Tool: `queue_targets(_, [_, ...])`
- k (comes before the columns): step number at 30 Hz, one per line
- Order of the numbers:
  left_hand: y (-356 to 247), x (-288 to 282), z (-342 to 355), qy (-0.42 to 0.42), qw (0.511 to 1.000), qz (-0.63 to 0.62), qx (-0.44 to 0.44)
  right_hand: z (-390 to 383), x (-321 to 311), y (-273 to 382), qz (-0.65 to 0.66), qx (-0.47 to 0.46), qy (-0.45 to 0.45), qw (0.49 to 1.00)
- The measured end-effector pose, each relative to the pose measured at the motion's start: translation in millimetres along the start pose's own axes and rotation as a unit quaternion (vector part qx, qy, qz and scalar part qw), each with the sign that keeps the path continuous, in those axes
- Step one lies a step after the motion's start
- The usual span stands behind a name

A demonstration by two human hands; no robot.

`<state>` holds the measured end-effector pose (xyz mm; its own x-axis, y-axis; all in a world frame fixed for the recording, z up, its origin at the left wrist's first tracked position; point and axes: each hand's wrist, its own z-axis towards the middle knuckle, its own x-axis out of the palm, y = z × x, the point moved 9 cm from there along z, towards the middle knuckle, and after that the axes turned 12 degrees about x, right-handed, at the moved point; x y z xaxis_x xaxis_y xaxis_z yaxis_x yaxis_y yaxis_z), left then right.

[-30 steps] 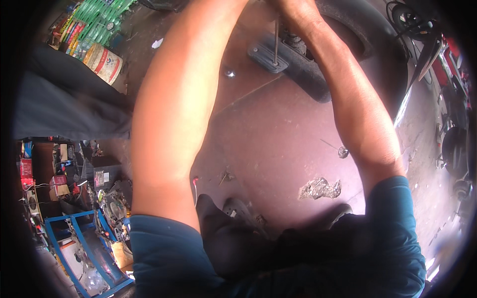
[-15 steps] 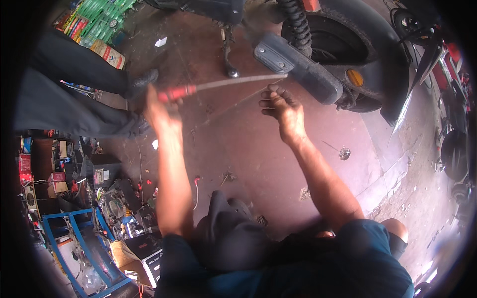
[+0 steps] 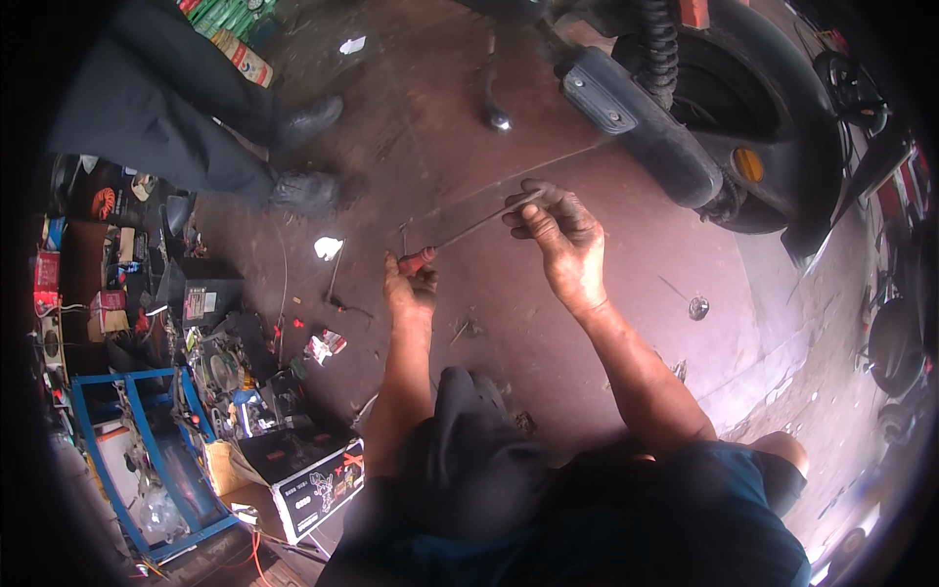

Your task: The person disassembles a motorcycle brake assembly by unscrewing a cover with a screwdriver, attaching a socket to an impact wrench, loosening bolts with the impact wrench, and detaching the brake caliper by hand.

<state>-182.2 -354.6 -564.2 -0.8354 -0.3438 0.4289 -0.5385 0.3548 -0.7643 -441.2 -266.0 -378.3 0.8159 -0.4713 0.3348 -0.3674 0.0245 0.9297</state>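
Note:
My left hand (image 3: 411, 293) is closed round the red handle of a long screwdriver (image 3: 474, 223). The thin metal shaft slants up to the right. At its far end, the fingers and thumb of my right hand (image 3: 569, 249) pinch the tip; whether a small part is also between them is hidden. Both hands are in the air above the reddish floor (image 3: 509, 323). The black exhaust muffler (image 3: 641, 127) of a scooter lies beyond my right hand, apart from it.
The scooter's rear wheel (image 3: 724, 88) and kickstand (image 3: 497, 108) are at the far side. Someone's dark shoes (image 3: 308, 191) stand at the left. A blue metal frame (image 3: 137, 377), a cardboard box (image 3: 318, 494) and cluttered parts fill the near left. A small round metal piece (image 3: 697, 308) lies at right.
My left hand has brought the screwdriver nearer to me and to the right. My right hand, formerly apart from the shaft, now pinches its tip. The view has shifted a little.

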Motion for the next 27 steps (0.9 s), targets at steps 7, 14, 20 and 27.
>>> queue_targets(7, [13, -55, -46, 0.083, 0.991, 0.104, 0.024, 6, -29, -36, 0.011, 0.060, -0.058, 0.996])
queue_targets(14, [-20, -85, -165, 0.320, 0.839, 0.441, 0.007, 17, -2, -140, -0.160, 0.282, 0.046, 0.945])
queue_targets(20, [8, -200, -191, 0.165, 0.848, 0.479, 0.157, 54, -14, -221, -0.337, 0.261, 0.047, 0.903])
queue_targets(27, [-32, -290, -213, -0.167, 0.780, 0.590, 0.128, 33, 37, -248, -0.772, 0.031, 0.101, 0.626])
